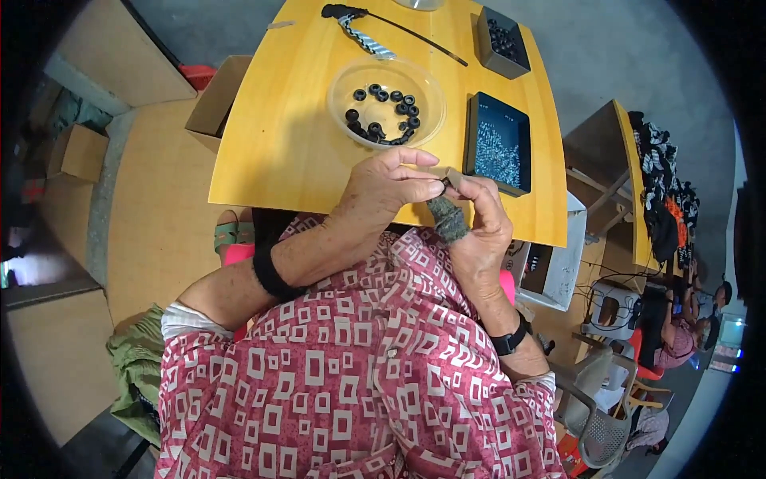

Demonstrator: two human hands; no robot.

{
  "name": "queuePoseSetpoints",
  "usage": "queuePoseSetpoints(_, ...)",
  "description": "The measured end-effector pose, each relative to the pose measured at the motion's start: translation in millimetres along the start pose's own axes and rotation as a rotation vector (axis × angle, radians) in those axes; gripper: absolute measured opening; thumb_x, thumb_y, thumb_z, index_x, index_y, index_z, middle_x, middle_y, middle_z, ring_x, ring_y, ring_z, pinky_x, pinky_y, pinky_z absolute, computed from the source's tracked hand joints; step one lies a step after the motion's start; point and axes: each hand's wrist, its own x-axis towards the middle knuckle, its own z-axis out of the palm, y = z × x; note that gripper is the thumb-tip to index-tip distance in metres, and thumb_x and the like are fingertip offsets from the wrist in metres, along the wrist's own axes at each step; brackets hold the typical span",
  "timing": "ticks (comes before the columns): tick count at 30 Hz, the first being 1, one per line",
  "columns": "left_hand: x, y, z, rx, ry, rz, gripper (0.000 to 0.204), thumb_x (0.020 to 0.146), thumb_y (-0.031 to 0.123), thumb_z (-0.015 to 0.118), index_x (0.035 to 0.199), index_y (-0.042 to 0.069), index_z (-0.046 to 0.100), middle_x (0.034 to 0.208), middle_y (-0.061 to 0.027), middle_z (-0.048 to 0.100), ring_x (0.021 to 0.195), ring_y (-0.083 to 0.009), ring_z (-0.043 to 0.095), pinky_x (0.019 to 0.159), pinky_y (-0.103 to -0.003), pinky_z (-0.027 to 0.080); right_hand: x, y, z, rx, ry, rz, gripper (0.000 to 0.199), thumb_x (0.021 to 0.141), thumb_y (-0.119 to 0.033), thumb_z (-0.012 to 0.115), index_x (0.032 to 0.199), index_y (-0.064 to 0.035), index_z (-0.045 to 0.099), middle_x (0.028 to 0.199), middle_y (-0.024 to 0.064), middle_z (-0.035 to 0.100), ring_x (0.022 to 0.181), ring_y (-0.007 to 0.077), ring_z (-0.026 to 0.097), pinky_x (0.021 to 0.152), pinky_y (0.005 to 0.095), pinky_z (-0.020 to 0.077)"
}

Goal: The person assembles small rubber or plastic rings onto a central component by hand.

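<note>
I'm looking down on a yellow wooden table (271, 152): clear round dish (339, 84) of black rings (381, 113), dark tray (472, 152) of small silvery parts (497, 153), grey bin (485, 41) of black pieces (505, 37), a black-handled tool (383, 22).

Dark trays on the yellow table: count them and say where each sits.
2. One dark tray lies right of the clear bowl; a smaller one, holding black rings, sits at the far right corner.

Left hand (391, 190) and right hand (483, 227) raised together at the near edge of the tabletop (271, 152), fingertips meeting, both pinching closed, forearms bent inward, wrists banded.
</note>
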Motion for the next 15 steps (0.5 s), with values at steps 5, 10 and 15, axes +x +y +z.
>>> queuePoseSetpoints(5, -3, 5, 8, -0.026, 0.032, -0.026, 0.034, 0.084, 0.008, 0.067, 0.115, 0.0, 0.055, 0.104, -0.0074, 0.063, 0.095, -0.0114, 0.057, 0.085, -0.025, 0.045, 4, -2, -1, -0.342, 0.041, -0.241, 0.037, 0.067, -0.005, 0.08, 0.099, -0.0027, 0.061, 0.091, 0.0116, 0.062, 0.084, 0.0274, 0.058, 0.076, 0.0351, 0.0469)
queuePoseSetpoints(10, 0, 1, 6, -0.019, -0.005, -0.013, 0.03, 0.087, 0.011, 0.066, 0.113, 0.001, 0.058, 0.101, -0.0052, 0.063, 0.09, -0.0093, 0.057, 0.078, -0.022, 0.046, 11, -9, -4, -0.441, 0.034, -0.312, 0.036, 0.067, -0.01, 0.081, 0.094, -0.0035, 0.059, 0.091, 0.0107, 0.061, 0.082, 0.0267, 0.057, 0.071, 0.0355, 0.0459)
queuePoseSetpoints(15, 1, 10, 0, -0.001, -0.087, -0.13, 0.028, 0.091, 0.018, 0.062, 0.112, 0.0, 0.061, 0.098, -0.0036, 0.063, 0.086, -0.008, 0.058, 0.074, -0.02, 0.047, 11, -7, -9, -0.444, 0.033, -0.312, 0.038, 0.065, -0.011, 0.082, 0.094, -0.0038, 0.059, 0.085, 0.01, 0.059, 0.081, 0.0268, 0.056, 0.07, 0.0359, 0.0457)
